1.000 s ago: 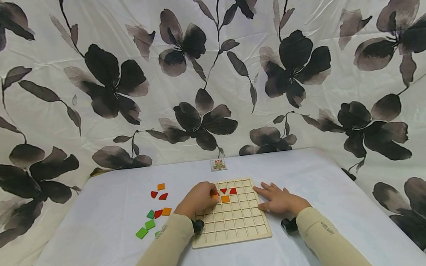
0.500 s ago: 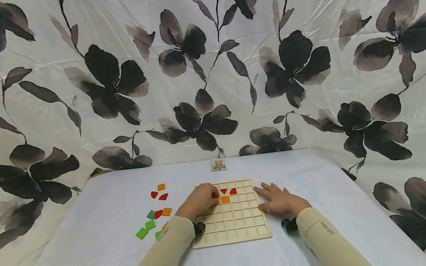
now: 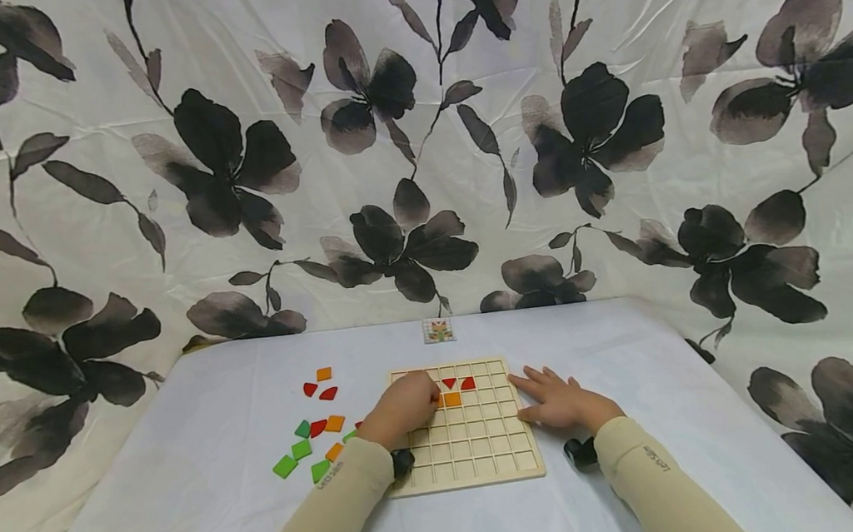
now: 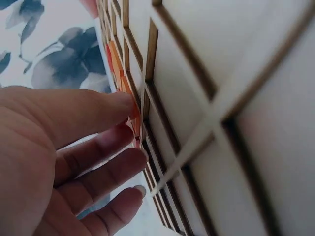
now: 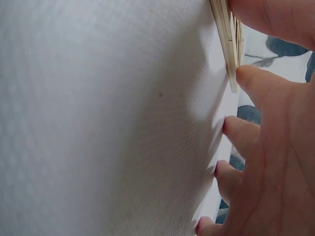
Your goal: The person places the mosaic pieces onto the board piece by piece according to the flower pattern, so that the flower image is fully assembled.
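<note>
My left hand (image 3: 403, 406) reaches over the left part of the wooden grid board (image 3: 478, 446). Its thumb tip lies on an orange tile (image 4: 127, 87) at the grid, and the index finger is mostly hidden behind the thumb. The other fingers curve loosely near the board's surface. Beside this tile a second orange tile (image 3: 452, 399) sits in the grid. Behind it are a red triangular tile (image 3: 448, 384) and a red rounded tile (image 3: 468, 384). My right hand (image 3: 560, 397) spreads its fingers at the board's right edge, with thumb and index finger touching the rim.
Loose green tiles (image 3: 285, 467), red tiles (image 3: 328, 394) and orange tiles (image 3: 335, 423) lie left of the board on the white tablecloth (image 3: 208, 450). A small pattern card (image 3: 439, 330) lies at the back edge. A floral curtain (image 3: 381, 161) hangs behind the table.
The left hand has shifted slightly right and nearer over the board, with the orange tile now lower beside the other one. More loose tiles show beside the left sleeve. The right hand stays put.
</note>
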`<state>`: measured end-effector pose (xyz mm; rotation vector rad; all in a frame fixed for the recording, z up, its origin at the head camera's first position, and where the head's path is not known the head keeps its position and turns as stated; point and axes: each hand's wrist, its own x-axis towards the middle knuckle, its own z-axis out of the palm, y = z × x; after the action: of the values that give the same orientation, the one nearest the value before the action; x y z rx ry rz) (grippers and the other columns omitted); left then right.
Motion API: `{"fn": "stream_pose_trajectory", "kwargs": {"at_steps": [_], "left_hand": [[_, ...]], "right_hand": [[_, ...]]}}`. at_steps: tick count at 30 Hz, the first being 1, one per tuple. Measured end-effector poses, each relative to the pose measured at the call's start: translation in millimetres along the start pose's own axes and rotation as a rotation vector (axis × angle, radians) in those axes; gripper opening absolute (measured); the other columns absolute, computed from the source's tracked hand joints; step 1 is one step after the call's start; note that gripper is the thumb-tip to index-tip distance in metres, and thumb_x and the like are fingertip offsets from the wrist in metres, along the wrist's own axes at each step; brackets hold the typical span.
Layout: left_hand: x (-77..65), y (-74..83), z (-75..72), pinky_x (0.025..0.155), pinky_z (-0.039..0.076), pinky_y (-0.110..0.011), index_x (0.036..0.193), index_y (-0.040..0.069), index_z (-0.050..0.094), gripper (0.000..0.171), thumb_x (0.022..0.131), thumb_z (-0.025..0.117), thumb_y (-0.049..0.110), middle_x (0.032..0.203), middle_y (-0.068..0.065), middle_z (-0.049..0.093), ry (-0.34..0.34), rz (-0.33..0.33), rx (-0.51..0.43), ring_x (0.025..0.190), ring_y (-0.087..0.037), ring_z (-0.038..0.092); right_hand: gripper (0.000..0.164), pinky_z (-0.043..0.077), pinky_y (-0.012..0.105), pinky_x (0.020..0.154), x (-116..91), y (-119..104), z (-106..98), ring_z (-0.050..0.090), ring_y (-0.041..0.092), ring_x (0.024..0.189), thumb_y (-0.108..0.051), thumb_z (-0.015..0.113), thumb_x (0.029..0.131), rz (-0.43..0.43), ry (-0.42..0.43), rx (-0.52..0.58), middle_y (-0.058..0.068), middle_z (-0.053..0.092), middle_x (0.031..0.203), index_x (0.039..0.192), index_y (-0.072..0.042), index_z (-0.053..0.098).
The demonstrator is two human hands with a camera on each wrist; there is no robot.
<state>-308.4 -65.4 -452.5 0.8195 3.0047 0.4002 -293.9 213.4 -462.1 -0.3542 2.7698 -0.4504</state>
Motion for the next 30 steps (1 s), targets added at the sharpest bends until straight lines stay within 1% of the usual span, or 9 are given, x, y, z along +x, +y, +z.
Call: {"fn": "stream_pose_trajectory", "kwargs": {"at_steps": [2,4,7,12,17,19,24,27,30], "left_hand": [[-2.7,-4.3,-0.8,0.073,0.051,-0.031,0.077,0.010,0.074,0.017,0.089,0.062,0.008,0.085,-0.001,0.071,-0.003,-0.007,-0.035,0.074,-0.013,0.060],[-6.5,-10.1,-3.2,0.076,0.052,-0.034,0.081,0.009,0.074,0.015,0.090,0.063,0.009,0.088,-0.002,0.072,-0.011,-0.035,-0.078,0.080,-0.016,0.063],[-14.8,-20.6,-10.9,0.082,0.053,-0.037,0.089,0.010,0.075,0.013,0.091,0.063,0.013,0.093,-0.002,0.071,-0.019,-0.120,-0.115,0.087,-0.017,0.063],[-28.1,-41.9,-27.4,0.082,0.051,-0.036,0.095,0.011,0.074,0.012,0.091,0.064,0.016,0.100,-0.002,0.070,-0.026,-0.247,-0.126,0.086,-0.016,0.059],[-41.5,-65.1,-41.6,0.076,0.051,-0.033,0.102,0.009,0.072,0.015,0.092,0.064,0.017,0.099,-0.003,0.068,-0.076,-0.347,-0.137,0.080,-0.016,0.055],[-47.2,-74.4,-46.4,0.077,0.052,-0.035,0.104,0.008,0.071,0.016,0.092,0.063,0.016,0.100,-0.003,0.068,-0.100,-0.360,-0.127,0.081,-0.017,0.056],[-60.8,-93.4,-58.0,0.081,0.053,-0.038,0.101,0.005,0.072,0.016,0.088,0.065,0.010,0.098,-0.005,0.068,-0.139,-0.323,-0.095,0.079,-0.016,0.056],[-68.5,-100.7,-61.4,0.077,0.053,-0.037,0.100,0.006,0.072,0.016,0.085,0.068,0.009,0.093,-0.004,0.068,-0.186,-0.327,-0.122,0.076,-0.016,0.056],[-75.2,-105.6,-61.1,0.078,0.052,-0.036,0.098,0.007,0.073,0.017,0.082,0.070,0.008,0.090,-0.002,0.067,-0.227,-0.341,-0.144,0.077,-0.017,0.055]], "right_hand": [[0.068,0.008,0.069,0.112,-0.4,-0.4,-0.2,0.012,0.041,0.148,-0.045,0.054,0.092,0.001,-0.002,0.002,0.008,0.021,0.161,0.152,-0.027,0.029],[0.068,0.008,0.069,0.112,-0.2,-0.4,0.0,0.012,0.041,0.148,-0.045,0.054,0.092,0.001,-0.003,0.001,0.008,0.021,0.161,0.152,-0.027,0.030],[0.067,0.008,0.070,0.112,0.7,-0.2,0.5,0.012,0.041,0.148,-0.045,0.054,0.092,-0.001,-0.001,-0.003,0.008,0.021,0.161,0.152,-0.027,0.030],[0.067,0.008,0.070,0.111,1.3,0.2,0.4,0.012,0.041,0.149,-0.045,0.054,0.092,-0.005,0.002,-0.007,0.008,0.021,0.162,0.153,-0.027,0.029],[0.068,0.008,0.070,0.111,2.2,0.5,0.3,0.012,0.041,0.149,-0.046,0.054,0.092,-0.002,0.003,-0.010,0.008,0.021,0.162,0.153,-0.027,0.029],[0.069,0.008,0.070,0.111,2.7,0.8,0.5,0.011,0.041,0.149,-0.046,0.054,0.092,0.000,0.001,-0.007,0.008,0.020,0.162,0.153,-0.028,0.029],[0.069,0.008,0.069,0.112,3.9,2.3,2.3,0.011,0.040,0.149,-0.046,0.055,0.091,0.014,-0.005,-0.003,0.007,0.020,0.162,0.153,-0.028,0.029],[0.069,0.008,0.070,0.111,4.0,2.3,2.7,0.012,0.041,0.148,-0.046,0.055,0.091,0.016,-0.003,-0.001,0.008,0.021,0.161,0.152,-0.028,0.030],[0.069,0.008,0.070,0.111,3.4,1.9,2.1,0.012,0.041,0.149,-0.046,0.055,0.091,0.019,-0.005,0.001,0.008,0.021,0.162,0.152,-0.028,0.030]]}}
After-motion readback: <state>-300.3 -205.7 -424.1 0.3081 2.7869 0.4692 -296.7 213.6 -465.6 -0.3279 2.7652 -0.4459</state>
